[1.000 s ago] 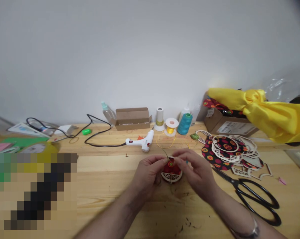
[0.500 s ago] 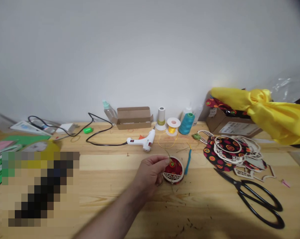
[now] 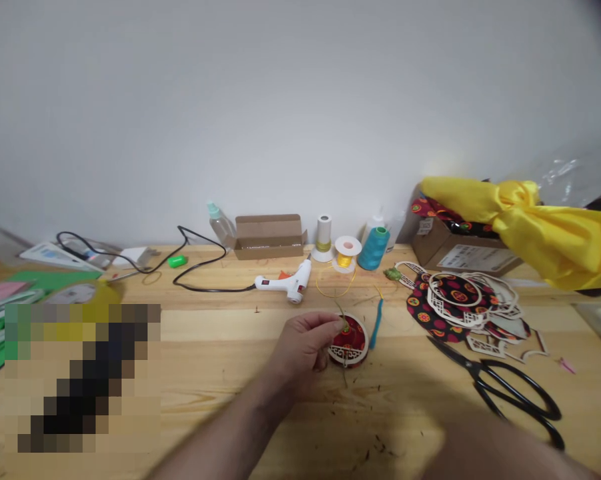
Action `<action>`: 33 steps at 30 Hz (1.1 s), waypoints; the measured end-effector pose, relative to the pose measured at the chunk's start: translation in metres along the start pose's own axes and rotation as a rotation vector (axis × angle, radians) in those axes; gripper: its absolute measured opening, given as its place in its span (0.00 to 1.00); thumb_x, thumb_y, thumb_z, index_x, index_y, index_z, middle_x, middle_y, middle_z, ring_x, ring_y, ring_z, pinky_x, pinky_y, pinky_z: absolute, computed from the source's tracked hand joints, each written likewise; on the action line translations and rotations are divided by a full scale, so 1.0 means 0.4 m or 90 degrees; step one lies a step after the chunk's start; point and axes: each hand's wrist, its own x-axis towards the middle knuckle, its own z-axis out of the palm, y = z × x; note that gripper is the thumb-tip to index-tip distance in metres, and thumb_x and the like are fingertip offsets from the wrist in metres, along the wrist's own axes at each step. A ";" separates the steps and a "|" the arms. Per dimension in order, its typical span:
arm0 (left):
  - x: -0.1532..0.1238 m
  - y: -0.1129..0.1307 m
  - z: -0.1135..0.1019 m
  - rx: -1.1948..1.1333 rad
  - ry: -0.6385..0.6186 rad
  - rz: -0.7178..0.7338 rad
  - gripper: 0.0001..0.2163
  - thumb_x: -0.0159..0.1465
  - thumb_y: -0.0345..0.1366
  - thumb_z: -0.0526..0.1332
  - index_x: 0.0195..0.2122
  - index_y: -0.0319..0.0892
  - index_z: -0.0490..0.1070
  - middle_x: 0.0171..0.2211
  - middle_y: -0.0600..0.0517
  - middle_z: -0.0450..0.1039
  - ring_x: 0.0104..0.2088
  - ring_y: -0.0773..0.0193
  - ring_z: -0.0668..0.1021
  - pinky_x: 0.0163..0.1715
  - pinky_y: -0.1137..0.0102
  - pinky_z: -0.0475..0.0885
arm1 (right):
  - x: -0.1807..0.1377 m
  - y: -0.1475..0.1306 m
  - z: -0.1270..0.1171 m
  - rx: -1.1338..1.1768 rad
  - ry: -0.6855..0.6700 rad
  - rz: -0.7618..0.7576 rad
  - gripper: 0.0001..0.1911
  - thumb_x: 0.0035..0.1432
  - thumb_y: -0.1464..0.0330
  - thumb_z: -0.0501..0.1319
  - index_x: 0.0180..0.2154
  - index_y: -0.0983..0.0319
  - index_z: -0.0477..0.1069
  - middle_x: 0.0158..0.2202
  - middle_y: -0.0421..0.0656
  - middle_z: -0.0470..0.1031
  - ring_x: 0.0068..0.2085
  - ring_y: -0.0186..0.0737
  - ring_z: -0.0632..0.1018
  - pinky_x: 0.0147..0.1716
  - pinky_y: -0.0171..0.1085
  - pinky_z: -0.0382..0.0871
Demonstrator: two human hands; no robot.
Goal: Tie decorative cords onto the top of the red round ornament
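My left hand (image 3: 308,343) is closed in a pinch, thumb and forefinger together on a thin olive-green cord (image 3: 339,307). Its fingertips are over the left side of a round ornament (image 3: 349,338), which has a pale wooden ring, a cut-out lattice in its lower part and dark red patterned fabric behind. Just right of the ornament lies a teal tassel (image 3: 377,325) with a yellow loop. My right hand (image 3: 473,443) is a motion-smeared shape at the bottom right, near the handles of the black scissors (image 3: 523,387); its fingers cannot be made out.
Behind stand a white glue gun (image 3: 285,283), a cardboard tray (image 3: 269,243), a spool of yellow cord (image 3: 347,253) and a teal thread cone (image 3: 374,248). Wooden frames (image 3: 453,300) lie on patterned fabric at right, below yellow cloth (image 3: 535,213). A pixelated patch hides the lower left.
My right hand and forearm have come into view at the bottom right, partly covering the scissors' handles. My left hand keeps its pinch, almost unmoved.
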 end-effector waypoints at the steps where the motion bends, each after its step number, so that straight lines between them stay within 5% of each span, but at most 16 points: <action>1: -0.001 0.001 0.000 0.010 -0.005 0.004 0.08 0.47 0.37 0.66 0.23 0.38 0.72 0.10 0.60 0.61 0.09 0.79 0.54 0.10 0.77 0.44 | 0.008 0.016 -0.027 0.008 0.036 0.009 0.09 0.56 0.60 0.56 0.30 0.56 0.70 0.31 0.40 0.73 0.35 0.37 0.74 0.31 0.34 0.68; 3: -0.003 0.002 -0.001 0.038 -0.007 0.010 0.08 0.47 0.37 0.66 0.24 0.37 0.73 0.12 0.58 0.65 0.10 0.78 0.56 0.10 0.77 0.45 | 0.032 0.053 -0.072 0.022 0.159 0.048 0.18 0.60 0.59 0.48 0.25 0.59 0.68 0.25 0.40 0.71 0.30 0.35 0.73 0.29 0.35 0.67; 5: -0.003 0.003 -0.002 0.069 0.003 0.016 0.09 0.48 0.38 0.66 0.25 0.36 0.74 0.14 0.56 0.68 0.10 0.78 0.56 0.10 0.77 0.46 | 0.064 0.088 -0.095 0.080 0.490 0.151 0.20 0.57 0.58 0.51 0.19 0.61 0.66 0.19 0.39 0.68 0.25 0.34 0.70 0.26 0.34 0.64; 6: -0.003 0.004 -0.002 0.081 0.004 0.021 0.10 0.48 0.39 0.66 0.26 0.36 0.75 0.15 0.55 0.69 0.10 0.78 0.57 0.10 0.77 0.47 | 0.079 0.102 -0.097 0.115 0.541 0.169 0.17 0.55 0.59 0.54 0.21 0.62 0.68 0.21 0.39 0.69 0.27 0.34 0.70 0.27 0.34 0.64; 11: -0.004 0.007 0.002 0.063 -0.073 0.063 0.08 0.48 0.38 0.65 0.24 0.37 0.76 0.21 0.50 0.74 0.23 0.66 0.73 0.24 0.73 0.66 | 0.115 0.112 -0.056 0.407 0.460 0.186 0.14 0.44 0.61 0.64 0.31 0.65 0.73 0.27 0.40 0.74 0.28 0.34 0.73 0.29 0.34 0.66; 16: -0.003 -0.001 0.009 0.027 -0.090 0.050 0.06 0.49 0.35 0.65 0.24 0.37 0.76 0.21 0.50 0.75 0.26 0.64 0.75 0.31 0.70 0.67 | 0.115 0.103 -0.043 0.490 0.499 0.223 0.12 0.38 0.65 0.67 0.26 0.66 0.71 0.21 0.39 0.73 0.23 0.32 0.72 0.25 0.33 0.66; 22: 0.001 -0.003 0.005 0.023 -0.099 0.050 0.05 0.51 0.34 0.63 0.25 0.37 0.75 0.23 0.50 0.75 0.27 0.63 0.75 0.32 0.68 0.68 | 0.127 0.130 -0.045 0.366 0.543 0.218 0.09 0.44 0.68 0.62 0.20 0.64 0.64 0.13 0.33 0.61 0.16 0.26 0.60 0.15 0.28 0.53; 33: 0.011 -0.022 -0.003 0.062 -0.085 0.035 0.09 0.53 0.39 0.62 0.28 0.36 0.75 0.20 0.51 0.73 0.23 0.67 0.74 0.26 0.73 0.67 | 0.110 0.145 -0.037 0.209 0.575 0.192 0.08 0.46 0.68 0.58 0.20 0.63 0.63 0.18 0.35 0.62 0.23 0.31 0.63 0.22 0.31 0.58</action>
